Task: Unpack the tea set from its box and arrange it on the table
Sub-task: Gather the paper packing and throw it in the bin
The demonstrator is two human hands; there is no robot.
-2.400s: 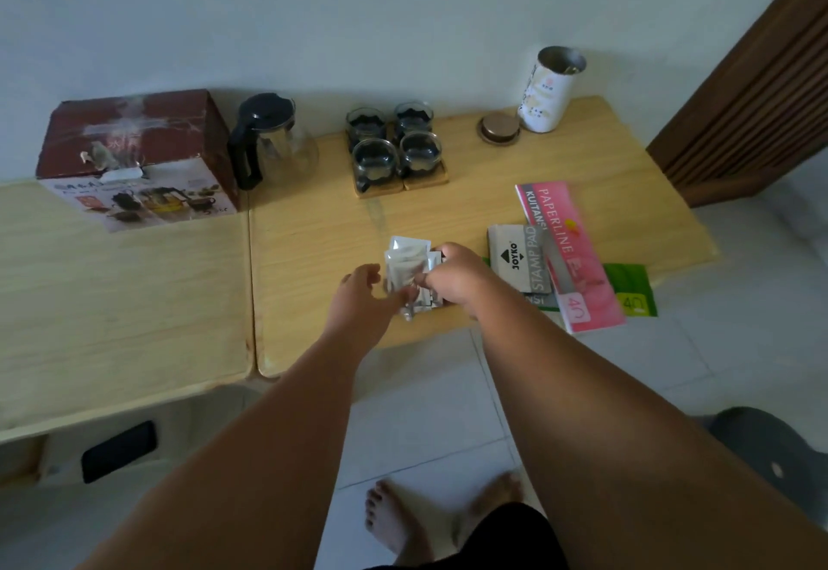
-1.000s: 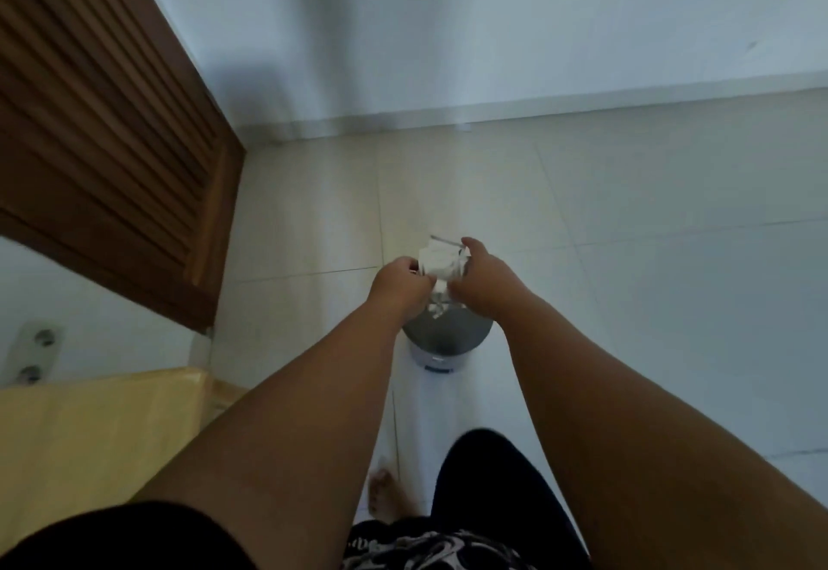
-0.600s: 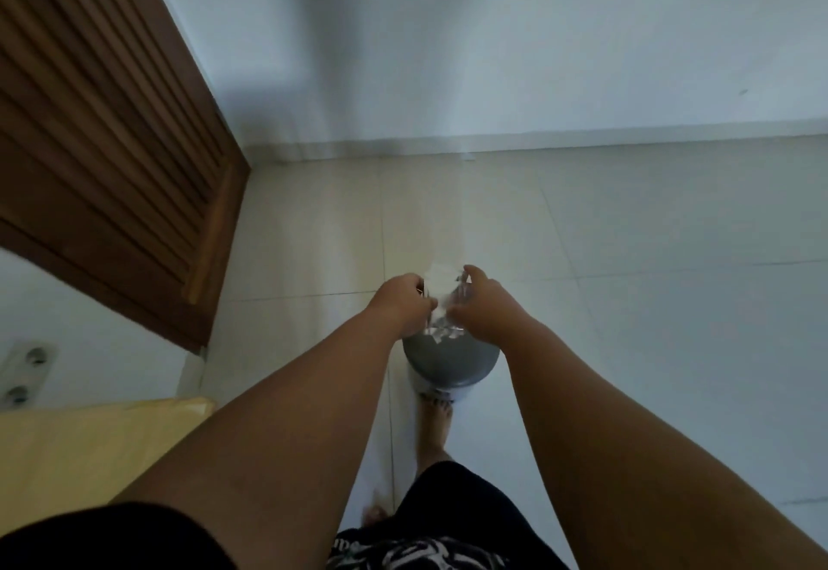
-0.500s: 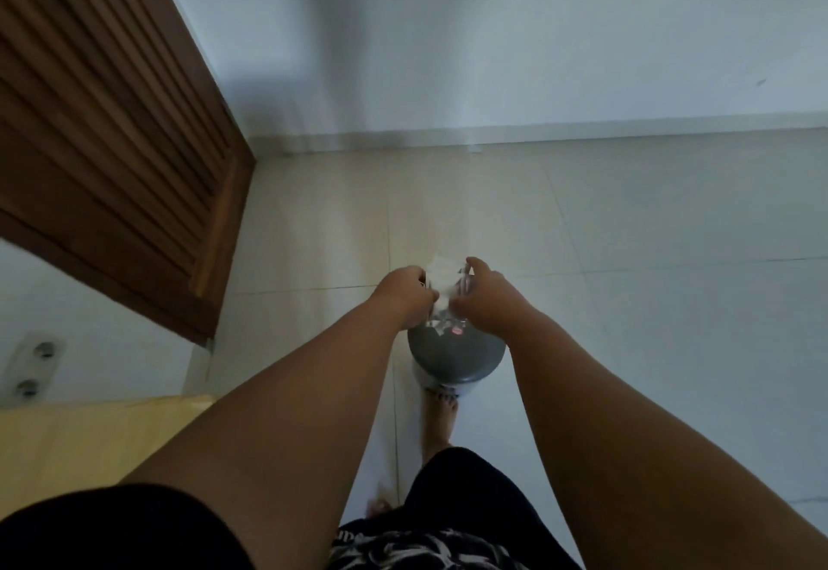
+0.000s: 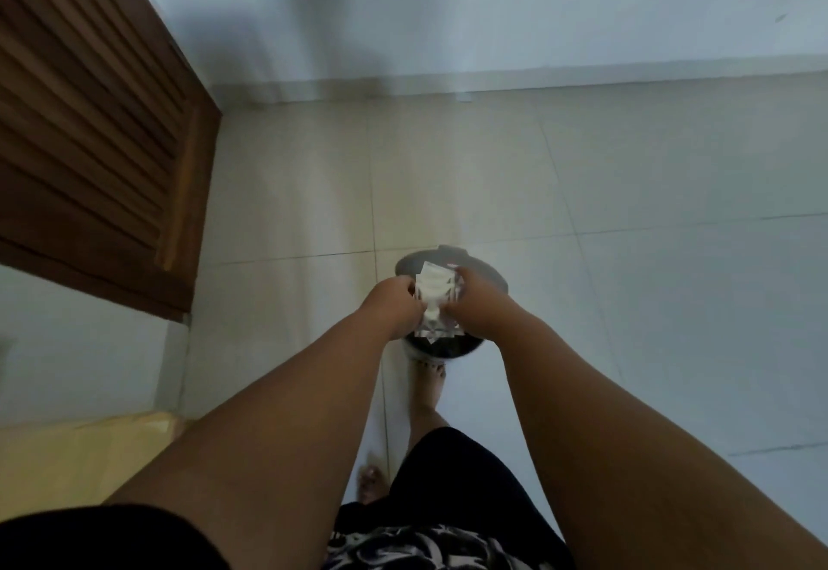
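Observation:
A crumpled bundle of clear and white plastic wrapping [image 5: 433,296] is gripped between my left hand [image 5: 394,307] and my right hand [image 5: 477,305]. Both hands hold it directly above a round grey bin [image 5: 488,276] that stands on the tiled floor. The tea set, its box and most of the table are out of view.
A corner of the yellow wooden table [image 5: 85,457] shows at the lower left. A brown slatted door [image 5: 89,130] stands on the left against the white wall. My bare foot [image 5: 428,383] rests at the bin's base. Pale floor tiles stretch to the right.
I turned away from the table with the wrapping in both hands. Over the last second my hands sank closer to the bin's opening, and my foot came to its base.

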